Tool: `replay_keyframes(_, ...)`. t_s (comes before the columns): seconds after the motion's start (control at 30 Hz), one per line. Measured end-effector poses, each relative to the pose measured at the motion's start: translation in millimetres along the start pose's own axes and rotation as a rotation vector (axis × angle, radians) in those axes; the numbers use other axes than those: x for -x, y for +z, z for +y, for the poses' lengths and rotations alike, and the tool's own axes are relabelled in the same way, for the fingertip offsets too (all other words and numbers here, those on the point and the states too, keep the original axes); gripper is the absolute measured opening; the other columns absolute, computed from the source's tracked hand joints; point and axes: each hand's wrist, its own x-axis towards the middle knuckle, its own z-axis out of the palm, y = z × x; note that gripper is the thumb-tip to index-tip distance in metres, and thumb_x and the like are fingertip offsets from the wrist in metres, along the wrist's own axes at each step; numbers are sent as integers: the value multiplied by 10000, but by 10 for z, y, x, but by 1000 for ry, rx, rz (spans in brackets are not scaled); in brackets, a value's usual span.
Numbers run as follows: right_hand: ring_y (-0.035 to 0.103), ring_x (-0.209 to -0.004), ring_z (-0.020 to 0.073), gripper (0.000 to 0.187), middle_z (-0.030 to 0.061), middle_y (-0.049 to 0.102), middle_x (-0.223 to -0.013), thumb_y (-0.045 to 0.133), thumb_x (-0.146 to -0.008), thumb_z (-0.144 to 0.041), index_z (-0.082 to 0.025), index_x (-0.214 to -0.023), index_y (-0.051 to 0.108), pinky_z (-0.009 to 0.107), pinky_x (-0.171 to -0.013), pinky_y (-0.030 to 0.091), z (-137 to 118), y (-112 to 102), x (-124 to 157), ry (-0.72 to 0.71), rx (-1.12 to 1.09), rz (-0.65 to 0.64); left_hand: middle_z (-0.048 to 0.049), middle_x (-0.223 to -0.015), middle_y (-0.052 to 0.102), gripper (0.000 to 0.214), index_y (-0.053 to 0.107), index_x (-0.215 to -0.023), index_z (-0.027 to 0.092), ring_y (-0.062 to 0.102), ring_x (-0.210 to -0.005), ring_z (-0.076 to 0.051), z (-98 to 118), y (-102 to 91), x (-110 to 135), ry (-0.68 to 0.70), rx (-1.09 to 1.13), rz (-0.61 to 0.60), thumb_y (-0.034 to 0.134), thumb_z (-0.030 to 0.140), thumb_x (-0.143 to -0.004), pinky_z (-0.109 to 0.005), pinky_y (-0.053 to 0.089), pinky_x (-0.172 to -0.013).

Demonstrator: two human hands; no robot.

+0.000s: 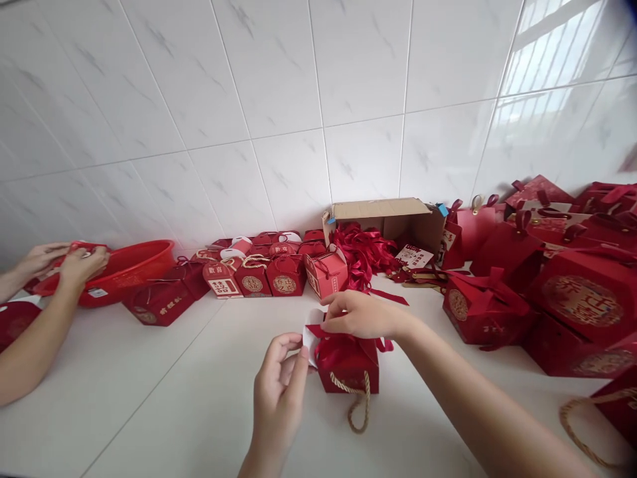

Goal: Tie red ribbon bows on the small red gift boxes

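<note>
A small red gift box (pixel 351 372) stands on the white table in front of me, with a gold twisted rope handle (pixel 365 398) hanging down its near side. Red ribbon (pixel 336 350) lies bunched at its top. At the box's left side, my left hand (pixel 281 375) pinches an upright flap whose pale inside (pixel 310 340) shows. My right hand (pixel 361 315) reaches over the top from the right, thumb and fingers closed on the red edge of the same flap. Its fingertips partly hide the fold there.
Several finished-looking red boxes (pixel 253 282) line the wall. Behind stands a cardboard carton (pixel 381 209) with red ribbons (pixel 365 252) spilling out. Larger red boxes (pixel 577 299) crowd the right. At left, another person's hands (pixel 82 262) work over a red basin (pixel 144 259).
</note>
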Motion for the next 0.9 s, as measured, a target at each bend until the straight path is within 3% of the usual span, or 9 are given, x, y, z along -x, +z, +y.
replay_keyframes(0.23, 542, -664, 155, 286, 17, 594, -645, 611, -696, -292, -170, -475, 477, 242, -558, 344, 17, -25, 3, 21, 50, -17, -72, -987, 655, 290, 534, -930, 198, 655, -808, -204, 6, 15, 47, -7, -2, 13, 580, 442, -782, -287, 535, -665)
replay_keyframes(0.4, 552, -676, 165, 249, 9, 591, -611, 611, -705, -296, -168, -505, 537, 243, -583, 354, 42, 15, -31, -23, 44, -15, -67, -963, 649, 289, 511, -946, 209, 655, -833, -211, 64, 47, 137, -3, 30, 10, 593, 424, -772, -283, 537, -667)
replay_keyframes(0.53, 580, -721, 185, 185, 13, 617, -629, 610, -719, -302, -176, -584, 627, 250, -626, 381, 60, 59, -43, -69, 66, -59, -50, -873, 642, 341, 476, -1033, 214, 644, -728, -193, 124, 44, 88, -57, 116, 11, 541, 464, -809, -295, 530, -596)
replay_keyframes(0.7, 604, -865, 225, 171, 41, 680, -780, 593, -756, -312, -187, -689, 688, 271, -731, 413, 9, 97, -2, -72, 139, -48, 11, -645, 516, 297, 479, -693, 203, 551, -642, -155, 180, 19, -121, -15, 44, -209, 464, 456, -848, -261, 468, -602)
replay_keyframes(0.8, 592, -965, 248, 221, 61, 685, -933, 578, -784, -373, -198, -788, 714, 299, -809, 420, -63, 65, 60, -85, 183, 28, 13, -623, 515, 309, 460, -639, 206, 531, -637, -157, 130, -62, -206, 26, -113, -252, 458, 436, -846, -252, 437, -624)
replay_keyframes(0.9, 581, -1009, 253, 299, 73, 666, -1040, 526, -825, -431, -212, -920, 706, 334, -851, 428, -120, -73, 198, -108, 222, 203, 7, -615, 541, 306, 463, -629, 211, 572, -679, -190, -45, -335, -272, 6, -302, -196, 448, 446, -825, -252, 426, -615)
